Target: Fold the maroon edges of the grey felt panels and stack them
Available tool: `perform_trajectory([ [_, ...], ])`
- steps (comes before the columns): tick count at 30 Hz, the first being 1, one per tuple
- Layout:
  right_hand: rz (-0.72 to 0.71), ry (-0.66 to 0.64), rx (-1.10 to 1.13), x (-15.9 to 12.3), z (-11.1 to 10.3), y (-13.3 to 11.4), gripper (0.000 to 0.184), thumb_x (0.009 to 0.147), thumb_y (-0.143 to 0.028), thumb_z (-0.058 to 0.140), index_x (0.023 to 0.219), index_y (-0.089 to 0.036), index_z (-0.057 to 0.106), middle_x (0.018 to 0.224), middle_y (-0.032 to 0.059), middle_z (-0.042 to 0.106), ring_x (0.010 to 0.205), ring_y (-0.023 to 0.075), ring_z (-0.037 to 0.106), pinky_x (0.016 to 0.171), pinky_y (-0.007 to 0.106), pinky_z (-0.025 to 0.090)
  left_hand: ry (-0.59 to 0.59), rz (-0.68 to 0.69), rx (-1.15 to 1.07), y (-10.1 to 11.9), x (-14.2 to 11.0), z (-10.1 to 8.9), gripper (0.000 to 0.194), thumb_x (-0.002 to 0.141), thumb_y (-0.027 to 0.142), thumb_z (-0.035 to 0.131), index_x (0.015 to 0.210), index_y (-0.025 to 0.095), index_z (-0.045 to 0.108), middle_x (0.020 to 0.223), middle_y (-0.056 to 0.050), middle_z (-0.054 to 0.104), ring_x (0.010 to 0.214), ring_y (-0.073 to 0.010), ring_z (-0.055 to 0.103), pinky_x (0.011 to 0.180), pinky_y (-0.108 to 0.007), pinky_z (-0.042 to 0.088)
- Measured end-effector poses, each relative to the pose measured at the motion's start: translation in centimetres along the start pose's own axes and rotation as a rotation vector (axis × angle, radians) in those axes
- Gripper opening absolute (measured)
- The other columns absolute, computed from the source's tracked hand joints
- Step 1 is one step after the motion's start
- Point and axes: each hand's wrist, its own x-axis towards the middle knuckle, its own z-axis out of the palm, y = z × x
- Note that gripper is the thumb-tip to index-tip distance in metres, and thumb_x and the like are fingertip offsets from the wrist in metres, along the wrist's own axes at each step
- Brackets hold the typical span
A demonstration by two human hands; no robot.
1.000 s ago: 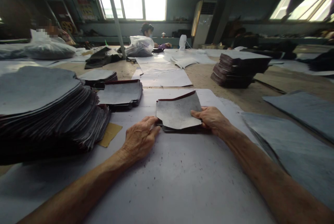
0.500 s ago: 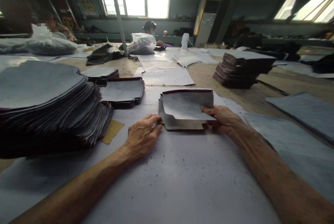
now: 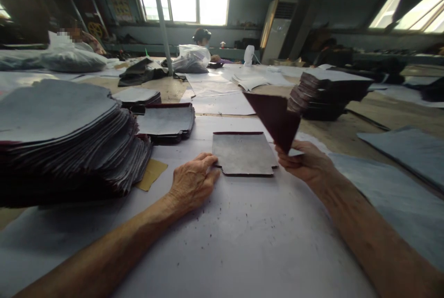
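A flat grey-backed leather-like piece (image 3: 243, 152), with a dark red strip along its far edge and notched near corners, lies on white paper before me. My left hand (image 3: 194, 177) rests on the paper, fingertips touching the left edge of that piece, thumb a little apart from the fingers. To the right, my right hand (image 3: 303, 159) pinches a second piece (image 3: 274, 117) by its near end. This one is raised and tilted, its dark red face towards me, and slightly smeared by motion. The right thumb is partly hidden behind it.
At the left towers a tall stack of grey-backed sheets (image 3: 52, 113), with smaller piles (image 3: 166, 120) behind it. A yellow scrap (image 3: 151, 174) lies beside it. Another dark stack (image 3: 329, 94) stands back right. Bluish sheets (image 3: 378, 187) lie at right. Other people sit farther back.
My right hand has lifted the upper piece off the lower one and turned it up, showing its dark red side. The lower piece is uncovered. My left hand has stayed at its edge.
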Motion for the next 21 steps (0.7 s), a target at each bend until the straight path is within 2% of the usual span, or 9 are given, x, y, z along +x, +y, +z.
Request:
perform_trajectory([
  [4,0.143,0.020,-0.118,-0.2,2.4,1.0,0.010,0.083,-0.014,0.055,0.074,-0.011,0.053,0.053,-0.0078,0.047,0.034,0.0010,0.035,0.030,0.013,0.025,-0.006,0.018,-0.018,-0.1,0.0,-0.1,0.024,0.082,0.024,0.049,0.102,0.030,0.060,0.117,0.007,0.058,0.094,-0.0166,0.061,0.082,-0.032,0.047],
  [8,0.204,0.047,-0.199,-0.2,3.0,0.9,0.014,0.087,-0.021,0.052,0.078,-0.011,0.053,0.055,-0.0085,0.045,0.035,0.0000,0.032,0.030,0.012,0.024,0.000,0.028,-0.039,-0.1,0.0,-0.1,0.025,0.081,0.021,0.049,0.102,0.030,0.060,0.116,0.007,0.059,0.095,-0.0169,0.060,0.082,-0.032,0.047],
  [13,0.224,0.059,-0.262,-0.3,3.2,0.6,0.015,0.088,-0.025,0.051,0.081,-0.012,0.053,0.058,-0.0078,0.045,0.037,0.0004,0.032,0.031,0.012,0.026,0.026,0.024,-0.080,-0.3,0.1,-0.1,0.024,0.079,0.020,0.050,0.099,0.028,0.061,0.115,0.006,0.060,0.095,-0.0162,0.060,0.083,-0.030,0.047],
  [18,0.211,0.046,-0.318,-0.5,3.3,0.5,0.017,0.088,-0.026,0.050,0.079,-0.012,0.053,0.056,-0.0081,0.044,0.037,0.0005,0.031,0.031,0.012,0.024,0.135,-0.023,-0.128,-0.7,0.1,-0.2,0.024,0.081,0.017,0.046,0.100,0.017,0.060,0.116,-0.003,0.058,0.096,-0.0155,0.058,0.085,-0.027,0.046],
  [19,0.206,0.044,-0.330,-0.5,3.3,0.5,0.018,0.088,-0.026,0.050,0.078,-0.012,0.053,0.056,-0.0082,0.044,0.037,0.0006,0.032,0.032,0.013,0.025,0.157,-0.008,-0.127,-0.6,0.0,-0.2,0.026,0.082,0.017,0.045,0.103,0.016,0.059,0.119,-0.004,0.056,0.098,-0.0158,0.057,0.086,-0.027,0.046],
  [21,0.194,0.043,-0.354,-0.6,3.3,0.5,0.018,0.088,-0.028,0.050,0.079,-0.012,0.053,0.057,-0.0079,0.045,0.037,0.0009,0.033,0.033,0.013,0.027,0.164,0.107,-0.068,-0.4,-0.2,-0.1,0.030,0.084,0.019,0.042,0.111,0.019,0.056,0.125,-0.003,0.052,0.103,-0.0176,0.053,0.088,-0.031,0.044],
])
